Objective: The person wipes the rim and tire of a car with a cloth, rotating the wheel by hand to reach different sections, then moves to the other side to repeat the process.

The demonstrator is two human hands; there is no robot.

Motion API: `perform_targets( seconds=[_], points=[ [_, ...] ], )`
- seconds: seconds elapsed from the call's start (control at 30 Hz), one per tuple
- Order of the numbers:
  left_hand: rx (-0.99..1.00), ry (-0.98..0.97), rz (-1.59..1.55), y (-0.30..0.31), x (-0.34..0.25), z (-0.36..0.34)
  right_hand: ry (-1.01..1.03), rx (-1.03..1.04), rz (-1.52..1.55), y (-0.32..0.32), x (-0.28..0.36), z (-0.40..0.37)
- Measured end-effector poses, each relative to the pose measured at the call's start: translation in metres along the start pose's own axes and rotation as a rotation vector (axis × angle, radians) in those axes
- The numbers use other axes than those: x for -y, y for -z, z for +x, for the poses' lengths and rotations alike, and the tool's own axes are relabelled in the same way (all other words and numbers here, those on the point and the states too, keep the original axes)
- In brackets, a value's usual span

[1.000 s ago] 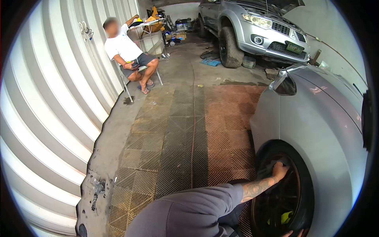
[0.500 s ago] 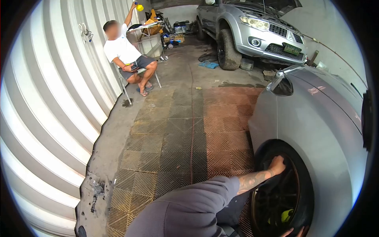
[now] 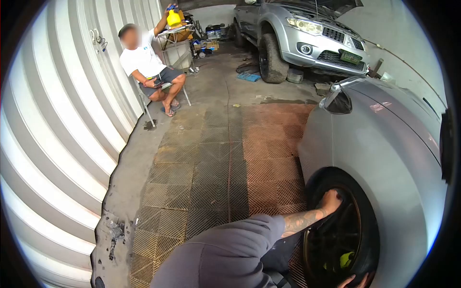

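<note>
A car wheel [image 3: 370,230] with a black tyre and dark, bronze-edged rim stands inside the front wheel arch of a silver-grey car [image 3: 384,158]. My left hand [image 3: 330,201], at the end of a tattooed forearm, is closed on the upper part of the wheel, its fingertips partly hidden at the rim. Low in the frame, my right hand [image 3: 356,280] shows only some fingers, curled against the bottom of the tyre; the frame edge cuts off the rest. Between the spokes shows a bright yellow-green part [image 3: 345,259], possibly a brake caliper.
Ribbed floor tiles [image 3: 211,177] lie left of the car. A seated person [image 3: 144,62] by the corrugated wall [image 3: 62,120] holds up a yellow bottle [image 3: 174,19]. Behind stands a silver SUV [image 3: 307,38] with its bonnet up. A cluttered table [image 3: 175,30] is at the back.
The view has shifted slightly. My left hand still rests on the upper wheel, its fist turned a little. The seated person's yellow bottle has come into fuller view.
</note>
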State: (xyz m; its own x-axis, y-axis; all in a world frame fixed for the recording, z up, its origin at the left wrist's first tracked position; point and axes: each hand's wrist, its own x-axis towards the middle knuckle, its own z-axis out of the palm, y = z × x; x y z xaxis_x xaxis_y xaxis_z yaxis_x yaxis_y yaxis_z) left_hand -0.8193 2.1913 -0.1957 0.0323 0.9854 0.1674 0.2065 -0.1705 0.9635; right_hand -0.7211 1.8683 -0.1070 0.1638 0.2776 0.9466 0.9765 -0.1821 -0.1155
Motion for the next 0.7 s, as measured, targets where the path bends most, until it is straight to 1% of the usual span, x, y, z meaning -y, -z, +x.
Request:
perform_targets(
  seconds=[0.03,0.1,0.13,0.2,0.23,0.27,0.3,0.37,0.4,0.43,0.47,0.5,0.53,0.57,0.6,0.63,0.67,0.7],
  points=[
    [0.005,-0.002,0.001,0.001,-0.004,0.005,-0.004,-0.002,-0.004,0.0,-0.002,-0.003],
    [-0.066,-0.01,-0.138,0.004,-0.006,0.008,-0.043,0.031,-0.019,-0.002,-0.008,-0.011],
    [-0.068,0.0,-0.138,0.001,0.001,0.002,-0.039,0.041,-0.018,-0.001,-0.008,-0.011],
    [-0.029,-0.038,-0.059,-0.013,0.022,-0.012,-0.04,0.012,-0.023,-0.002,-0.007,-0.01],
    [-0.01,-0.054,-0.023,-0.014,0.024,-0.022,-0.034,0.018,-0.025,-0.002,-0.007,-0.01],
    [0.006,-0.074,-0.095,-0.012,0.026,-0.029,-0.028,0.0,-0.032,-0.003,-0.008,-0.01],
    [0.006,-0.069,-0.1,-0.012,0.026,-0.027,-0.022,-0.019,-0.038,-0.004,-0.009,-0.011],
    [0.118,-0.001,-0.075,0.004,0.003,-0.028,-0.048,0.024,-0.018,-0.004,-0.011,-0.014],
    [-0.007,0.008,0.184,-0.024,0.028,-0.013,-0.08,0.064,-0.008,-0.002,-0.015,-0.02],
    [0.135,0.01,0.183,-0.008,0.02,0.002,-0.043,0.114,0.081,-0.01,-0.032,-0.03],
    [-0.091,-0.12,0.204,-0.004,0.014,0.005,-0.11,0.067,0.12,-0.017,-0.046,-0.051],
    [-0.113,-0.16,0.195,0.014,-0.007,0.009,-0.178,0.083,0.072,-0.018,-0.047,-0.057],
    [-0.11,-0.165,0.2,-0.004,0.02,0.031,-0.261,0.088,0.114,-0.018,-0.039,-0.055],
    [0.03,0.007,-0.122,0.027,-0.032,0.012,-0.182,0.119,-0.01,-0.014,-0.034,-0.046],
    [0.019,-0.05,-0.276,0.016,-0.016,0.011,-0.171,0.111,-0.021,-0.016,-0.032,-0.041],
    [-0.004,-0.091,-0.294,0.005,-0.004,0.003,-0.158,0.102,0.053,-0.015,-0.022,-0.026],
    [0.062,-0.166,-0.258,0.006,0.002,-0.009,-0.131,0.1,0.026,-0.017,-0.024,-0.026],
    [0.064,-0.162,-0.194,0.009,-0.008,-0.026,-0.08,0.108,0.01,-0.016,-0.025,-0.022]
  ],
)
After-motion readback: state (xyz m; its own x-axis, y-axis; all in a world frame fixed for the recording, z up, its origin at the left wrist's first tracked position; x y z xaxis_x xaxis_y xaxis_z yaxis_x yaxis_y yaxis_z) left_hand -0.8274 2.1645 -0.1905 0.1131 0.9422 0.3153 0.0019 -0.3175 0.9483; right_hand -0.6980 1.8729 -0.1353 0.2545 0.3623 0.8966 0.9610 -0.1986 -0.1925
